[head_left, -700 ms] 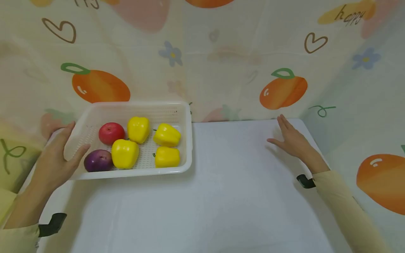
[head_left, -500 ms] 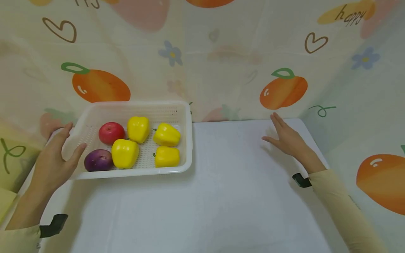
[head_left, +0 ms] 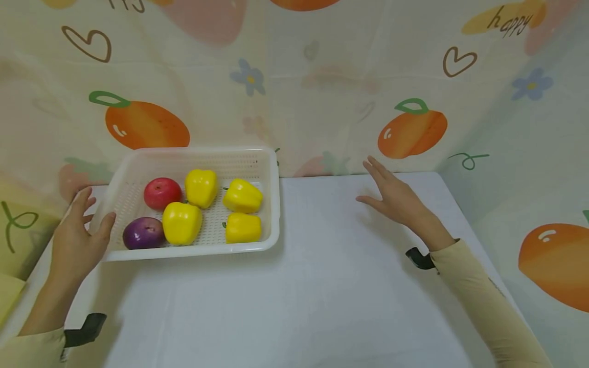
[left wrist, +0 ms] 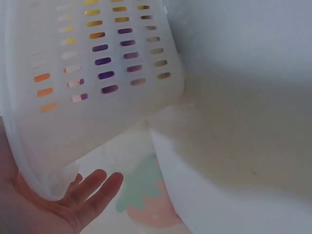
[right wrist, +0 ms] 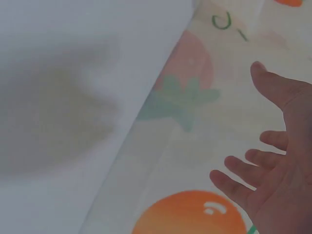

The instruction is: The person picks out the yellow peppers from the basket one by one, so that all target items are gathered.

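Observation:
A white plastic basket (head_left: 193, 252) sits at the back left of the table. It holds several yellow bell peppers (head_left: 182, 224), a round red fruit or vegetable (head_left: 162, 193) resembling a tomato or an apple, and a glossy purple oval vegetable (head_left: 143, 233). My left hand (head_left: 80, 240) is at the basket's left end, thumb and fingers spread; in the left wrist view the fingers (left wrist: 100, 195) extend loosely beyond the basket's rim. I cannot tell whether it touches the rim. To the right of the basket, my right hand (head_left: 398, 199) hovers over the table, holding nothing, fingers spread.
A white cloth covers the table (head_left: 294, 306). Behind it and to the right hangs a patterned cloth backdrop (head_left: 322, 102) printed with oranges, hearts and flowers. A dark band or wrist mount (head_left: 86, 329) shows at each sleeve.
My right hand has moved left, towards the basket. My left hand has shifted slightly, its thumb pulling back left from over the basket. The basket and its contents stay put.

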Demonstrator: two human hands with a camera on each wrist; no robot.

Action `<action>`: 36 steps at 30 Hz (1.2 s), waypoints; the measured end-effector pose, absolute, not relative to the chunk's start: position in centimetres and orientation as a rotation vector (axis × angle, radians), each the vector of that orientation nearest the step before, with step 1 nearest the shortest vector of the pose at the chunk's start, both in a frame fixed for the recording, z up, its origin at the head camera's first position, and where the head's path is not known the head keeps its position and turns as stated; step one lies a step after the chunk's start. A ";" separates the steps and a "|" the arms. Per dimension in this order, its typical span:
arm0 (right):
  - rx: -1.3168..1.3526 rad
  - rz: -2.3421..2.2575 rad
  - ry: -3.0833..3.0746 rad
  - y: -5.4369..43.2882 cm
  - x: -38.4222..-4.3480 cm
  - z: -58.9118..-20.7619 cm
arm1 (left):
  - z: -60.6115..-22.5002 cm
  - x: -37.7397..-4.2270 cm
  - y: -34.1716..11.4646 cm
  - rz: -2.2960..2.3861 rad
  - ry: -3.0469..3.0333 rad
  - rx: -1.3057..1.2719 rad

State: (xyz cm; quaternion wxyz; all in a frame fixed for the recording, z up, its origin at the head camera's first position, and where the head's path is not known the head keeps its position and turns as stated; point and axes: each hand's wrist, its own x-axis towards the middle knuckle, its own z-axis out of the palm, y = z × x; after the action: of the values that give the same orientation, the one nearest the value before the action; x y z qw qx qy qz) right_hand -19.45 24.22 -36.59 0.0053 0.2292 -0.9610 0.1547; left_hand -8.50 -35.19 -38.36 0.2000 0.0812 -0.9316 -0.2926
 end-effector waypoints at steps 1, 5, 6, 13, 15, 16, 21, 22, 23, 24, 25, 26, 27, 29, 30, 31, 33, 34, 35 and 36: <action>0.741 0.492 -2.995 23.8 -19.4 -36.5 | -38.5 -8.5 -35.2 -0.812 -2.610 0.253; 0.810 0.528 -2.955 22.5 -19.1 -36.0 | -38.9 -8.5 -35.3 -0.778 -2.610 0.326; 0.822 0.539 -2.947 22.2 -19.1 -35.9 | -38.9 -8.5 -35.3 -0.775 -2.608 0.341; 0.846 0.615 -2.926 20.5 -19.0 -35.1 | -38.6 -8.6 -35.1 -0.827 -2.599 0.467; 0.864 0.642 -2.922 20.0 -19.0 -34.9 | -38.6 -8.5 -35.0 -0.840 -2.598 0.502; 0.874 0.656 -2.922 19.7 -18.9 -34.8 | -38.6 -8.5 -35.0 -0.849 -2.599 0.515; 0.935 0.684 -2.921 18.2 -18.6 -34.6 | -39.0 -8.2 -34.8 -0.882 -2.602 0.550; 0.946 0.688 -2.917 17.9 -18.6 -34.6 | -39.1 -8.2 -34.8 -0.890 -2.601 0.555; 0.955 0.691 -2.913 17.5 -18.6 -34.6 | -39.1 -8.2 -34.8 -0.898 -2.599 0.567; 0.962 0.698 -2.909 17.2 -18.5 -34.6 | -39.1 -8.2 -34.8 -0.905 -2.599 0.583; 0.963 0.708 -2.907 16.8 -18.5 -34.6 | -39.1 -8.2 -34.8 -0.916 -2.597 0.594; 0.966 0.710 -2.904 16.5 -18.6 -34.6 | -39.1 -8.1 -34.8 -0.927 -2.596 0.606; 0.967 0.715 -2.904 16.1 -18.6 -34.5 | -39.1 -8.1 -34.8 -0.936 -2.595 0.619; 0.976 0.722 -2.896 15.5 -18.6 -34.5 | -39.1 -8.2 -34.8 -0.955 -2.594 0.650; 0.984 0.724 -2.889 15.3 -18.7 -34.5 | -39.1 -8.2 -34.8 -0.962 -2.594 0.661; 0.994 0.725 -2.880 15.0 -18.7 -34.5 | -39.2 -8.3 -34.7 -0.969 -2.591 0.672; 1.016 0.733 -2.863 14.5 -18.7 -34.5 | -39.2 -8.4 -34.6 -0.986 -2.583 0.698; 1.029 0.738 -2.854 14.2 -18.6 -34.5 | -39.2 -8.4 -34.6 -0.997 -2.574 0.709; 1.035 0.744 -2.852 14.0 -18.6 -34.5 | -39.3 -8.4 -34.6 -1.005 -2.566 0.717; 1.039 0.751 -2.854 13.7 -18.6 -34.6 | -39.3 -8.4 -34.6 -1.017 -2.556 0.722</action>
State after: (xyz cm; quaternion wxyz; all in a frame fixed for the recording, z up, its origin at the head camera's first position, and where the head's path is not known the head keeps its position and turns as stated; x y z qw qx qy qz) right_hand -18.55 13.73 -34.57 0.0065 0.3320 -0.9122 0.2399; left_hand -8.45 -34.56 -39.29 0.1484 0.2512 -0.8887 -0.3536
